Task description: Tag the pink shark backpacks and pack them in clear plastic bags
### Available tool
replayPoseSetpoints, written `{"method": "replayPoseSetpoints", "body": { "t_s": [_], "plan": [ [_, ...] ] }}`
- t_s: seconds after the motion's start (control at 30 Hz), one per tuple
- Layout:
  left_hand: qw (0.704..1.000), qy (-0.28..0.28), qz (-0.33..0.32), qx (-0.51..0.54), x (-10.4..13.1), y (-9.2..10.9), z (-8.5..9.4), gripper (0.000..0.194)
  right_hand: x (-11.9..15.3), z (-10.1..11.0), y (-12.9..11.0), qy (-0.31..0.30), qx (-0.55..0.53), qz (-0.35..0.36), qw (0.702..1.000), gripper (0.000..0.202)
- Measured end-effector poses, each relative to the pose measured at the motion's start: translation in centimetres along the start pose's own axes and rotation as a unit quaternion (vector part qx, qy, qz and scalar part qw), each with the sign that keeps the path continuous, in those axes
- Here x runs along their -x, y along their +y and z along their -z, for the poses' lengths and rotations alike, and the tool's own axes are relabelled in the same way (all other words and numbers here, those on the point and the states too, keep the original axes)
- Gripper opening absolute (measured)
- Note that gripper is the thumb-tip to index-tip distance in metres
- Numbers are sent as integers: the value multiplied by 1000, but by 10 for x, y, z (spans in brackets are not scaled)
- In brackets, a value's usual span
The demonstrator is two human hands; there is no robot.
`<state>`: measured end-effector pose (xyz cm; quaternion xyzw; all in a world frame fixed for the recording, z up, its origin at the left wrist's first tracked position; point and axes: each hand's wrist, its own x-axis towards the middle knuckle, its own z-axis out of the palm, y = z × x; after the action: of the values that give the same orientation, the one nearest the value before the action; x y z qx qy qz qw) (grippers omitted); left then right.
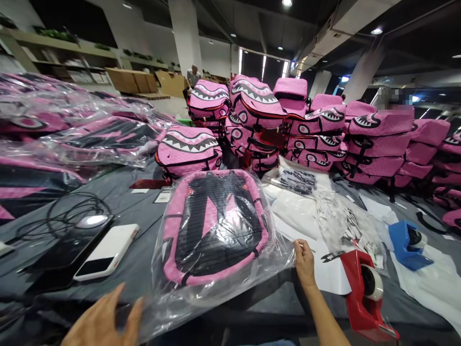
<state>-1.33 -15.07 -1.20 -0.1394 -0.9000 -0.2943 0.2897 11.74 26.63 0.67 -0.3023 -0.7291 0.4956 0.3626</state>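
Observation:
A pink and black backpack (216, 226) lies flat on the dark table, back panel up, inside a clear plastic bag (201, 302). The bag's loose mouth spreads toward me along the front edge. My right hand (304, 259) pinches the bag's right corner between thumb and fingers. At the lower left, my left hand (104, 317) is slightly blurred, its fingers apart, next to the bag's left corner. Whether it touches the plastic I cannot tell.
Stacked pink backpacks (252, 105) stand behind; bagged ones (101, 134) pile up at left. A white power bank (108, 252) and black phone (77, 245) lie left. Right are a red tape dispenser (360, 288), a blue tape dispenser (403, 242) and plastic bags (345, 216).

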Motion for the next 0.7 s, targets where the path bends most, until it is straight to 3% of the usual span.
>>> {"method": "replayPoseSetpoints", "body": {
  "t_s": [0.03, 0.13, 0.2, 0.27, 0.4, 0.53, 0.7],
  "plan": [
    [999, 11, -49, -14, -5, 19, -2, 48, 0, 0, -1, 0, -1, -1, 1000, 43],
    [973, -38, -226, 26, -18, 75, -11, 39, 1, -1, -5, -2, -8, -4, 1000, 44],
    [959, -57, -271, 62, -22, 98, -18, 34, 2, -1, -7, -4, -14, -7, 1000, 45],
    [962, -72, -253, 75, -22, 107, -21, 33, 2, -1, -8, -7, -22, -9, 1000, 45],
    [972, -119, -195, 49, -18, 103, -12, 41, 2, -1, -7, -8, -36, -12, 999, 46],
    [974, -139, -179, 24, -16, 107, 1, 46, 2, -2, -5, -8, -49, -15, 999, 45],
    [973, -143, -176, 44, -16, 112, 1, 43, 2, -2, -3, -11, -59, -16, 998, 46]
  ]
}}
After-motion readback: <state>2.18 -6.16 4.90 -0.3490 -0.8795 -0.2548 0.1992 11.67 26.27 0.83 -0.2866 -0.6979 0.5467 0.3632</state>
